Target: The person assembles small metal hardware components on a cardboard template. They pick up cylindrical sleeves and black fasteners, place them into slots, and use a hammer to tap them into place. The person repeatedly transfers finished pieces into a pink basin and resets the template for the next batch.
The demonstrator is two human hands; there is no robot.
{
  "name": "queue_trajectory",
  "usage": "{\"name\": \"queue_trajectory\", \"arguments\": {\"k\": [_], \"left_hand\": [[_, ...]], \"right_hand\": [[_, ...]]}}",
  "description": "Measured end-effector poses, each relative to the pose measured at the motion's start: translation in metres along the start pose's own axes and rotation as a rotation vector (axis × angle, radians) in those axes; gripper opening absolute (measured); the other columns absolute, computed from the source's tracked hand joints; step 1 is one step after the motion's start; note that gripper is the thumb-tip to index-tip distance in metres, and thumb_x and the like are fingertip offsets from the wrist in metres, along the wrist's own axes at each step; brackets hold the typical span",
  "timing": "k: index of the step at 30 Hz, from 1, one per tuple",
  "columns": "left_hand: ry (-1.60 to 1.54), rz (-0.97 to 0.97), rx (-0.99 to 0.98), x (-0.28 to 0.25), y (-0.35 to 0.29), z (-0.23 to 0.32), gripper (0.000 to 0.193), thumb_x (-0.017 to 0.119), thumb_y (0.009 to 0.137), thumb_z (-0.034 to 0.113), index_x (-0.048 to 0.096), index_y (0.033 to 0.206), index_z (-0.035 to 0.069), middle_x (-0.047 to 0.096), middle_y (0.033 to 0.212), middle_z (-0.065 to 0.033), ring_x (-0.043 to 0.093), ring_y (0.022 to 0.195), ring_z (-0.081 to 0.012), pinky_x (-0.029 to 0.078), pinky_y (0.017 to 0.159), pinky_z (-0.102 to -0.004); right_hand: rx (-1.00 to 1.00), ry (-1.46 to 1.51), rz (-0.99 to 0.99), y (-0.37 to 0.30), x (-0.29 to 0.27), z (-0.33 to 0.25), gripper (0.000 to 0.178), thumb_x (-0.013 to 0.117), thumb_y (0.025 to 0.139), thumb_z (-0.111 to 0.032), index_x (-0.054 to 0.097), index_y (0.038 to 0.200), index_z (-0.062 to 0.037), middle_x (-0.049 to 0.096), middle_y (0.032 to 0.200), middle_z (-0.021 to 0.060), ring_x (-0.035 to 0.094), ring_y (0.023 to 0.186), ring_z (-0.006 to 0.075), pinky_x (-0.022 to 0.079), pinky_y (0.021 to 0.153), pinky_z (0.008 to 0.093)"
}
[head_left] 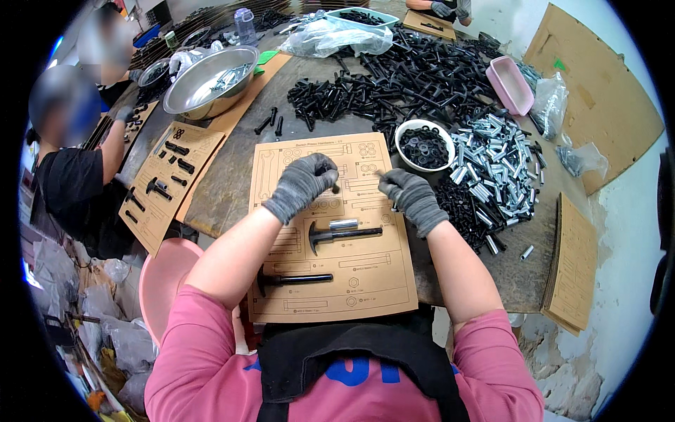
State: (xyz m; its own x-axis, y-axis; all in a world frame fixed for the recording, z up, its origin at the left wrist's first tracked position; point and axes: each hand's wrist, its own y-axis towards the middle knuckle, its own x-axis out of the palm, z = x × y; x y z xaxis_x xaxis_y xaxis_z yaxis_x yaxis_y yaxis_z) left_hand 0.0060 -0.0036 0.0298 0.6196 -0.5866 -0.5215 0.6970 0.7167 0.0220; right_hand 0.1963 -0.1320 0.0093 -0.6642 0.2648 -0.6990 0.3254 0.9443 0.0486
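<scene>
A small dark part (336, 187) is pinched in the closed fingertips of the gloved left hand (302, 184); a thin silvery piece (380, 173) is nipped by the right hand (411, 197). Both are held just above the cardboard template (365, 281). Parts are best lowered squarely onto their printed outlines. Counted on the card: two black handled bolts (344, 234), one silver sleeve (343, 224). One white bowl of washers (422, 146) is noted beside it.

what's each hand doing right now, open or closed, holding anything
Left hand: closed, fingertips pinching a small dark part, too small to identify.
Right hand: closed, pinching a small part over the card; also too small to identify.
</scene>
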Motion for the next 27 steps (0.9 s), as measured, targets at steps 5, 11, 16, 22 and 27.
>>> {"name": "queue_trajectory", "arguments": {"k": [5, 11, 16, 22, 27], "left_hand": [[0.579, -0.157, -0.009, -0.003, 0.023, 0.005, 0.021, 0.059, 0.077, 0.023, 0.06, 0.09, 0.007, 0.062, 0.082, -0.0125, 0.058, 0.075, -0.027, 0.046, 0.07, -0.0349], [0.679, -0.14, 0.109, 0.015, 0.03, -0.031, 0.021, 0.059, 0.076, 0.018, 0.06, 0.093, 0.006, 0.056, 0.092, -0.0163, 0.054, 0.089, -0.0306, 0.043, 0.08, -0.0377], [0.596, -0.21, 0.151, 0.029, 0.032, -0.019, 0.032, 0.061, 0.074, 0.015, 0.057, 0.104, 0.006, 0.056, 0.092, -0.0161, 0.053, 0.093, -0.0309, 0.042, 0.082, -0.0359], [0.637, -0.227, 0.185, 0.042, 0.025, 0.001, 0.035, 0.062, 0.075, 0.02, 0.056, 0.106, 0.008, 0.055, 0.096, -0.0144, 0.053, 0.095, -0.0294, 0.042, 0.084, -0.0364], [0.65, -0.249, 0.187, 0.051, 0.028, 0.005, 0.033, 0.061, 0.076, 0.024, 0.057, 0.105, 0.008, 0.054, 0.098, -0.0132, 0.053, 0.094, -0.0286, 0.042, 0.084, -0.0365]], "right_hand": [[-0.016, -0.627, -0.27, 0.022, 0.001, -0.026, 0.026, 0.055, 0.079, -0.028, 0.058, 0.098, -0.0102, 0.061, 0.09, 0.0121, 0.059, 0.083, 0.0276, 0.046, 0.074, 0.0387], [-0.113, -0.796, -0.124, 0.017, 0.011, -0.008, 0.049, 0.048, 0.082, -0.015, 0.033, 0.129, -0.0206, 0.058, 0.089, 0.0156, 0.062, 0.071, 0.0266, 0.051, 0.056, 0.0365], [-0.345, -0.946, -0.347, -0.007, 0.004, -0.045, 0.059, 0.048, 0.082, -0.015, 0.023, 0.133, -0.0321, 0.057, 0.094, 0.0142, 0.062, 0.068, 0.0251, 0.051, 0.053, 0.0365], [-0.326, -0.519, 0.035, -0.019, -0.008, 0.011, 0.048, 0.051, 0.081, -0.022, 0.036, 0.126, -0.0251, 0.057, 0.096, 0.0132, 0.06, 0.074, 0.0277, 0.05, 0.062, 0.0363], [-0.301, -0.268, 0.354, -0.051, -0.009, 0.037, 0.047, 0.052, 0.079, -0.014, 0.039, 0.123, -0.02, 0.057, 0.086, 0.0132, 0.058, 0.068, 0.0293, 0.048, 0.056, 0.0383]]}}
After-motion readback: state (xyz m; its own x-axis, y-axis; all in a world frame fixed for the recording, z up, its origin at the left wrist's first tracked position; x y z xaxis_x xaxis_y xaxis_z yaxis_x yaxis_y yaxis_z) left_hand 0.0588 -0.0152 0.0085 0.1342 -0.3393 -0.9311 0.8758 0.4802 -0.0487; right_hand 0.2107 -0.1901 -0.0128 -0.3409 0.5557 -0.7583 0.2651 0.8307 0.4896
